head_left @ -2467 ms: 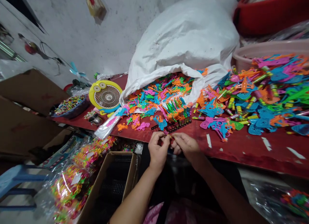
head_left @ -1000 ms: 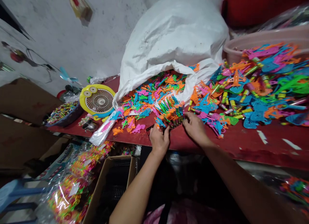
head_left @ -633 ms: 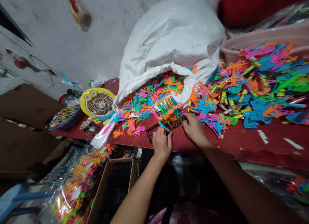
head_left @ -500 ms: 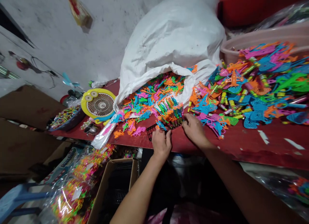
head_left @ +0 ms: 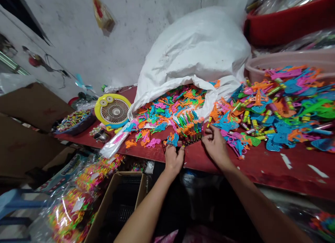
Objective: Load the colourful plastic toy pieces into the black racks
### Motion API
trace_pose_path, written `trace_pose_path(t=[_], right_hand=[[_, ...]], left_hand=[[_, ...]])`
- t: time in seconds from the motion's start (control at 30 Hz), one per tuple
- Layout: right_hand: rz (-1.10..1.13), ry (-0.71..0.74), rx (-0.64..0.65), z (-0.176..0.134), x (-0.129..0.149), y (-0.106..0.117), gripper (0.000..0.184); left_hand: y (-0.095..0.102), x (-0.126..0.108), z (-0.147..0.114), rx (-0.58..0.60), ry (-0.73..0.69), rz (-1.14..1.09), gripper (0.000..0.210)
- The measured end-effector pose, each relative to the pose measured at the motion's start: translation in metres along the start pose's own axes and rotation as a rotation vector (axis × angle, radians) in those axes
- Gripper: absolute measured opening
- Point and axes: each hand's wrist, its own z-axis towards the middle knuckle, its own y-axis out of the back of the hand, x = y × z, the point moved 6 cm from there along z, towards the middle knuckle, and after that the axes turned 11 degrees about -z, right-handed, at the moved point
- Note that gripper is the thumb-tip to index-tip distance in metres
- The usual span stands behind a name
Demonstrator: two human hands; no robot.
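Observation:
A black plastic rack (head_left: 193,140) lies near the table's front edge, with a row of small orange, green, blue and pink plastic pieces (head_left: 188,124) standing upright along it. My left hand (head_left: 174,159) is closed on the rack's near edge at its left part; the fingertips are partly hidden. Just above those fingers sits a blue and orange piece (head_left: 172,139). By the rack's right end, my right hand (head_left: 214,145) has curled fingers pressed together, and what is in them is too small to make out. Right of it lie pink and blue plastic pieces (head_left: 237,143).
Behind the rack, a big white sack (head_left: 193,47) spills coloured pieces. A heap of toys and yellow-capped tubes (head_left: 281,113) covers the right, before a pink basin (head_left: 290,59). A yellow fan (head_left: 113,110) stands left. Below the table are a carton (head_left: 140,190) and filled plastic bags (head_left: 65,211).
The view has tilted and shifted slightly. My right hand has drawn a little away from the rack's right end, its fingers more curled. My left hand stays at the rack's near edge.

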Motion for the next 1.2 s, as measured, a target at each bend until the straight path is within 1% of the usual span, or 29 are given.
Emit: trace_pose_path(t=[0.13,0.17,0.23,0.4,0.53,0.73,0.87,0.93,1.1,1.2], right_hand=[[-0.146,0.135,-0.026,-0.014,0.024,0.002,0.104],[-0.179,0.153,-0.021,-0.017,0.03,0.001,0.112],[-0.196,0.16,-0.005,-0.02,0.04,-0.002,0.119],[-0.151,0.164,-0.012,-0.015,0.052,-0.006,0.119],[-0.163,0.221,-0.028,-0.006,0.056,-0.006,0.122],[-0.141,0.279,-0.032,0.0,0.056,-0.006,0.108],[-0.164,0.31,-0.067,0.001,0.053,-0.005,0.105],[-0.191,0.332,-0.071,0.0,0.052,-0.005,0.108],[-0.247,0.359,-0.016,-0.001,0.055,-0.006,0.131],[-0.257,0.343,-0.002,-0.001,0.056,-0.007,0.134]], left_hand=[[-0.004,-0.007,-0.012,-0.002,-0.055,0.039,0.016],[-0.005,-0.009,-0.016,0.0,-0.081,0.045,0.017],[-0.009,-0.013,-0.023,0.0,-0.125,0.058,0.017],[-0.014,-0.018,-0.033,-0.029,-0.166,0.07,0.011],[-0.013,-0.018,-0.032,-0.074,-0.173,0.07,0.016],[-0.013,-0.018,-0.032,-0.076,-0.176,0.083,0.02],[-0.013,-0.018,-0.033,-0.064,-0.189,0.098,0.022],[-0.012,-0.019,-0.032,-0.062,-0.187,0.117,0.02],[-0.014,-0.019,-0.03,-0.031,-0.138,0.161,0.017],[-0.013,-0.019,-0.029,-0.031,-0.127,0.157,0.015]])
